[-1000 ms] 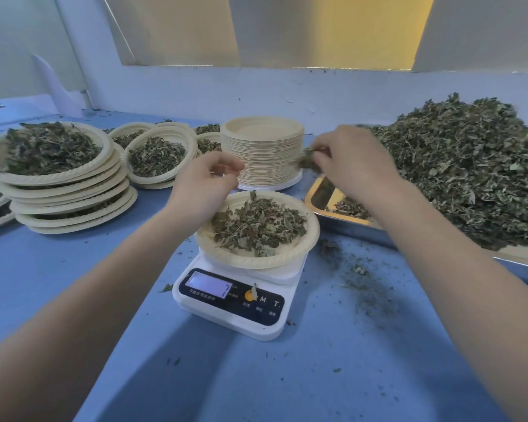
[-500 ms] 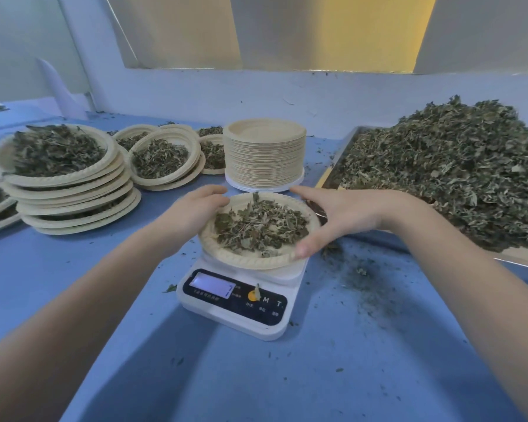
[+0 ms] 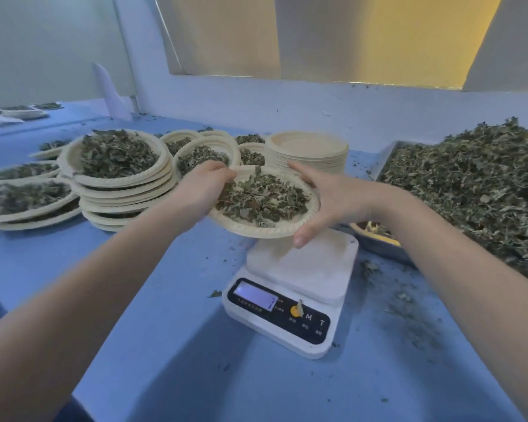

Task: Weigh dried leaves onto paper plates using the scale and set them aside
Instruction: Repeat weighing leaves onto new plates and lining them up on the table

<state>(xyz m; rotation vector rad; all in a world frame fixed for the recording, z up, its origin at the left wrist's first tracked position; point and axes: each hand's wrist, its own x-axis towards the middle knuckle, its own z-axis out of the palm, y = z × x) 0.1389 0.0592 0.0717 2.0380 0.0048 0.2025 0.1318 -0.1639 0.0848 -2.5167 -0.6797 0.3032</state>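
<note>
Holding a pale, ridged plate [image 3: 258, 231] heaped with crumbled green-brown leaves [image 3: 261, 196] above the scale [image 3: 290, 300], left hand [image 3: 200, 190] and right hand [image 3: 329, 199] grip opposite rims. Scale buttons read "M" and "T".

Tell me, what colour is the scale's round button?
Orange, on the scale's black panel, seen in the head view.

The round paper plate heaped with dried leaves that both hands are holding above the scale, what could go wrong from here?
1. The round paper plate of dried leaves is heaped and held only at its rim by the left hand and right hand; tilting could spill weighed leaves.
2. The tall stack of filled paper plates to the left looks uneven; another plate might slide off.
</note>
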